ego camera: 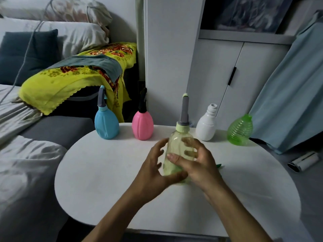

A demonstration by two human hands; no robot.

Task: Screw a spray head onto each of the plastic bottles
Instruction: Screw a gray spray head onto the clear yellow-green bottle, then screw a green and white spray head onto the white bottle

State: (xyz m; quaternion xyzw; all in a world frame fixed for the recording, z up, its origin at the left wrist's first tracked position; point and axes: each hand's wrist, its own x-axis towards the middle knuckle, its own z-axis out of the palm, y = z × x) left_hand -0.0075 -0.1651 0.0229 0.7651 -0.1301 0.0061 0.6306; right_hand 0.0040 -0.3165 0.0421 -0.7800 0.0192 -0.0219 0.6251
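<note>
White and round, the table (97, 180) stands between a grey sofa (57, 128) and a white cabinet (244, 75). Near its middle is the pale yellow-green clear bottle (176, 154), upright, with a grey spray head (184, 110) already on its neck. The right hand (197, 165) grips the body of this bottle, thumb across the front and fingers curled behind. The left hand (153, 172) is just beside it with the fingers spread and loose, the thumb under the base (whether the palm touches the plastic cannot be told).

The step seems to be the last tightening or the setting down. To do it well, the person should hold the body firmly but not squeeze the thin wall, turn the collar (181, 127) and not the long nozzle, and check that the head sits straight.

Further back, the blue bottle (106, 124) and pink bottle (142, 125) have their heads on. The white bottle (206, 126) and green ribbed bottle (240, 131) have open necks, so about two remain.
</note>
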